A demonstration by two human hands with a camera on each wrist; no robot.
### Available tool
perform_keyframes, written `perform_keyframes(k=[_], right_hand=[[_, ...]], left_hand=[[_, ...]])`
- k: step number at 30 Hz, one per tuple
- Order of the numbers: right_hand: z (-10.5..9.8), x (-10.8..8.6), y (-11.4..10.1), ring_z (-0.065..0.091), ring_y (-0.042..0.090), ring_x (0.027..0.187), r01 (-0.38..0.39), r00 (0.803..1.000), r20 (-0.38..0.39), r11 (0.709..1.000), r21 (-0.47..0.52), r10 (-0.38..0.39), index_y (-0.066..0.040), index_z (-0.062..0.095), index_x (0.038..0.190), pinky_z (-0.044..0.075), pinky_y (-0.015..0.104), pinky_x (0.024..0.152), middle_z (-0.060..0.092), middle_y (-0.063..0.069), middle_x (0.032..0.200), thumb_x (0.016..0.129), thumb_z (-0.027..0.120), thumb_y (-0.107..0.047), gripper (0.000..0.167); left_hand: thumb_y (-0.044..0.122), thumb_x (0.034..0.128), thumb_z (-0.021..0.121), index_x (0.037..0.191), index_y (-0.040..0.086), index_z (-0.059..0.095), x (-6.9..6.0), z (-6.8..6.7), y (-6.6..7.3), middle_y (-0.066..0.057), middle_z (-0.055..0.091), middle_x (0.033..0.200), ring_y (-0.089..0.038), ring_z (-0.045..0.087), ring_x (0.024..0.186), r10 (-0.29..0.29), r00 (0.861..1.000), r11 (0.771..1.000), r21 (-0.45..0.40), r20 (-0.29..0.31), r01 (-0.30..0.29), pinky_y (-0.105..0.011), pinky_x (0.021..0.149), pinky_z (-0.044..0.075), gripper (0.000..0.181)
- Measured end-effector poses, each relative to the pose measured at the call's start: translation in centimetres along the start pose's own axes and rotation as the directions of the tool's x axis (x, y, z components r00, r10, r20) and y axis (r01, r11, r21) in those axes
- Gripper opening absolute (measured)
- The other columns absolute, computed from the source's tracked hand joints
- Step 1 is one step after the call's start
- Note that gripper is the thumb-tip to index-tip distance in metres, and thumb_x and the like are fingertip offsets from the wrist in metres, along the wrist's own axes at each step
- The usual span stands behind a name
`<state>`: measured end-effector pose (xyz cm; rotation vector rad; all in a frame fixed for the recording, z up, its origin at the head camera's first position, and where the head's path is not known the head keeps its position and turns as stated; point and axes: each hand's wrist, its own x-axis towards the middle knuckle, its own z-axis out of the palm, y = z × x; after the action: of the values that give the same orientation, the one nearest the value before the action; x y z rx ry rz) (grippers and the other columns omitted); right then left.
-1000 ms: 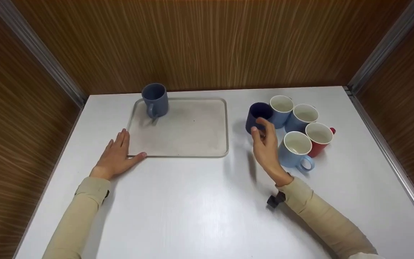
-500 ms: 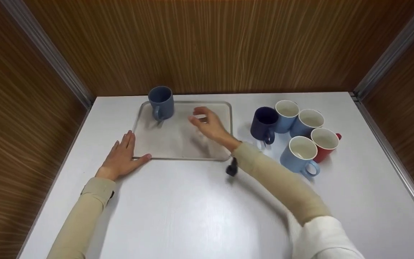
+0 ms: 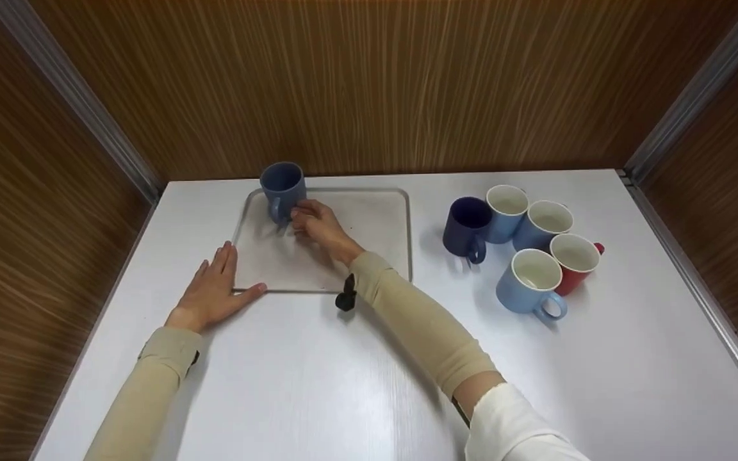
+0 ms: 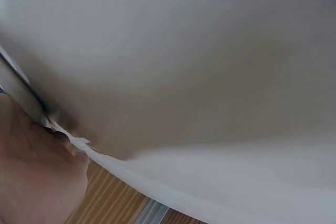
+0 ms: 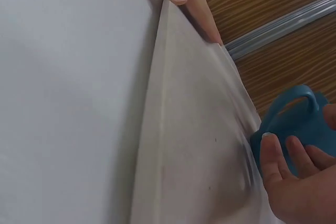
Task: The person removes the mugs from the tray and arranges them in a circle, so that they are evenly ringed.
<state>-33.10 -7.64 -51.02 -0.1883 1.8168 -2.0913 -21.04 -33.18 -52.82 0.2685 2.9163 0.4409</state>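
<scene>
A grey-blue mug (image 3: 282,182) stands upright at the back left of the beige tray (image 3: 369,256). Beside that mug's right side is my right hand (image 3: 321,227); its fingertips are at the mug's wall near the handle. In the right wrist view, the fingers (image 5: 270,163) are slightly bent and spread in front of the mug (image 5: 302,116), not wrapped round it; whether they touch it is hard to tell. My left hand (image 3: 212,291) lies flat with fingers straight at the tray's front left corner, thumb along its front rim.
On the table's right (image 3: 606,371) stand a dark blue mug (image 3: 465,230), a light blue mug (image 3: 523,291), a red mug (image 3: 571,272) and two more blue mugs with white insides. Wood-grain panels (image 3: 369,83) wall the back and sides.
From beside the dark blue mug, my right hand has swung left across the tray to the grey-blue mug. The left hand stays at the tray's corner.
</scene>
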Motion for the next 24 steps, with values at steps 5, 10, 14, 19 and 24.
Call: perform_keyframes(k=[5,10,14,19,24], right_hand=[[1.5,0.3,0.5,0.066,0.041,0.125,0.006,1.0,0.026,1.0,0.004,-0.006,0.0,0.052,0.152,0.053,0.053,0.111,0.063,0.026,0.145,0.104,0.063,-0.01,0.049],[2.3,0.3,0.6,0.068,0.041,0.119,-0.001,0.999,0.048,1.0,0.013,0.0,-0.002,0.054,0.153,0.055,0.054,0.109,0.066,0.027,0.139,0.103,0.062,-0.008,0.051],[2.4,0.1,0.5,0.068,0.043,0.122,0.001,0.999,0.04,1.0,0.006,-0.001,-0.004,0.056,0.151,0.055,0.053,0.11,0.067,0.024,0.137,0.104,0.063,-0.011,0.048],[2.6,0.1,-0.1,0.063,0.047,0.13,-0.011,0.996,0.087,0.999,0.045,0.008,-0.002,0.051,0.154,0.051,0.057,0.115,0.06,0.031,0.146,0.107,0.061,-0.013,0.048],[2.7,0.1,-0.7,0.07,0.029,0.108,-0.041,0.998,0.056,0.998,0.037,0.039,0.002,0.051,0.153,0.053,0.058,0.111,0.059,0.033,0.145,0.111,0.057,-0.015,0.046]], left_hand=[[0.077,0.1008,0.048,0.167,-0.01,0.006,-0.4,-0.3,-0.4,-0.029,0.001,0.177,-0.046,0.004,0.166,-0.002,1.0,1.0,0.0,-0.017,0.002,-0.062,0.134,0.004,0.117],[0.079,0.1002,0.046,0.167,-0.01,0.006,-0.3,-0.4,-0.5,-0.029,0.001,0.177,-0.045,0.004,0.166,-0.007,1.0,1.0,0.001,-0.007,0.007,-0.062,0.134,0.004,0.118],[0.08,0.0999,0.045,0.167,-0.009,0.006,-0.1,-0.4,-0.3,-0.028,0.001,0.177,-0.045,0.003,0.166,-0.006,1.0,1.0,0.003,-0.003,0.006,-0.061,0.134,0.004,0.118],[0.08,0.1002,0.044,0.167,-0.009,0.004,0.2,-0.5,-0.3,-0.027,0.0,0.177,-0.044,0.002,0.166,-0.01,1.0,1.0,0.011,0.003,0.01,-0.061,0.135,0.003,0.118],[0.081,0.0997,0.043,0.167,-0.008,0.004,0.3,-0.6,-0.5,-0.027,-0.001,0.178,-0.044,0.002,0.166,-0.012,1.0,1.0,0.016,0.002,0.012,-0.061,0.135,0.003,0.119]])
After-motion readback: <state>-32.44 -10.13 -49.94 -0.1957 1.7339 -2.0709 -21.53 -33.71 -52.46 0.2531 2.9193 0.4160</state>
